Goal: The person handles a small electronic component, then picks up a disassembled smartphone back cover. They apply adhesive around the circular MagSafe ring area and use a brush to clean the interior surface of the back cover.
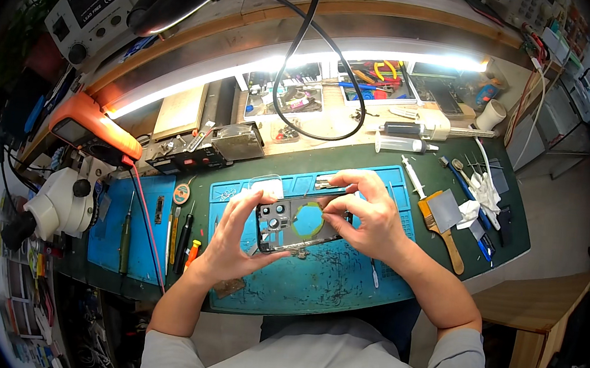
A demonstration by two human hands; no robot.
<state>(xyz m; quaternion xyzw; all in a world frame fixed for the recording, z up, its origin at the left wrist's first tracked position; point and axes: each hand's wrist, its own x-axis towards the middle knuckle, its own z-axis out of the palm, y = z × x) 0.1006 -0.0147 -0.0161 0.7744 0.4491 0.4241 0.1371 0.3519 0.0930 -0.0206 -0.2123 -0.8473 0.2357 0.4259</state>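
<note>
A phone housing with camera openings (279, 234) and a round yellow-green-edged cutout is held above the blue silicone repair mat (321, 280). My left hand (235, 242) grips the housing's left end, thumb underneath and fingers at the top edge. My right hand (370, 217) holds the right end, with thumb and index finger pinched beside the round opening; whether anything small is between them I cannot make out. Just behind the housing, at the back of the mat, lie a clear item (266, 184) and a small metal piece (322, 182).
An orange multimeter (85, 126), a white microscope stand (66, 210) and screwdrivers (184, 237) are at the left. Syringes (403, 144), a wooden brush (450, 247) and crumpled tissue (485, 189) are at the right. Tool trays (378, 81) and a looping black cable (314, 134) are at the back.
</note>
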